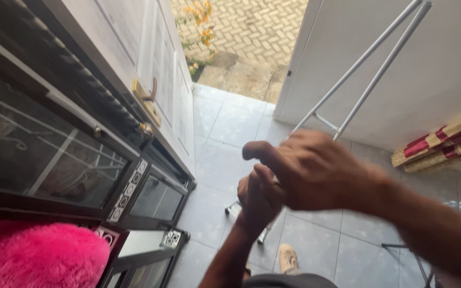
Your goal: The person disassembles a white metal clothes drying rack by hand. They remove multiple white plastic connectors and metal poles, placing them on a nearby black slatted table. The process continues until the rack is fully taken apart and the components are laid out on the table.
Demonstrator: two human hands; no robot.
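The right hand sits at the centre of the view, back turned up, its arm running off toward 4 o'clock; the fingers curl down and the index finger sticks out toward 9 o'clock. Just under it, at about 7 o'clock from it, the left hand rises on a forearm coming up from 6 o'clock, fingers bunched upward and touching the underside of the right hand. Both hands meet on the rack, a thin frame of white metal tubes, but the fingers cover the contact, so I cannot tell how tightly either hand closes on it. Two long parallel tubes of the rack slant away toward 1 o'clock, leaning against the white wall, joined by a short crossbar just above the right hand. Below the hands a short bit of the same white tube shows with a foot on the grey tiled floor. A foot in a pale sandal stands at 6 o'clock. At 9 o'clock is a dark glass-fronted cabinet, with a bright pink fluffy cloth at 8 o'clock. A white door with a brass handle stands open at 11 o'clock, showing a brick-paved yard at 12 o'clock. A rolled red-and-tan mat lies at 3 o'clock by the wall.
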